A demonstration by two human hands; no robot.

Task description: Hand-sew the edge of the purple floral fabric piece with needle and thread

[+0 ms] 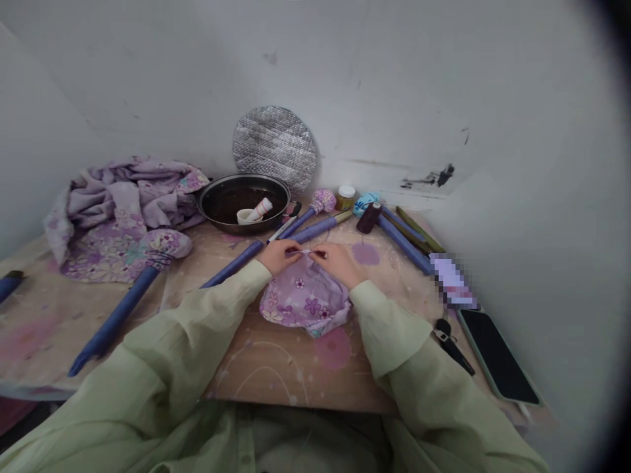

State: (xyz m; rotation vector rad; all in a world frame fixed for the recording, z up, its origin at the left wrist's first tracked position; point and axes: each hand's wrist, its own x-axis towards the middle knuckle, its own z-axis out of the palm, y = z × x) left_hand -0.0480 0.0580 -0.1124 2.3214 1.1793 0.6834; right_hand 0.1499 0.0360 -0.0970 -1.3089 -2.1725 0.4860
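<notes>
Between my hands hangs a piece of purple floral fabric (303, 299), its lower part spread over the table's front middle. My left hand (280, 256) pinches its top edge from the left. From the right, my right hand (338, 263) pinches the same edge, the fingertips of both hands close together. Just left of my left hand lies a blue wrapped stick (234, 263). To the left, a blue stick (118, 318) ends in a floral cloth head (167, 248) bound with dark thread.
A dark pan (244, 230) holds a small white cup (248, 216). Purple floral cloth (142, 197) is heaped at left. Behind stand a lidded jar (346, 198) and a thread spool (369, 219). Several sticks (404, 243), scissors (453, 348) and a phone (500, 355) lie right.
</notes>
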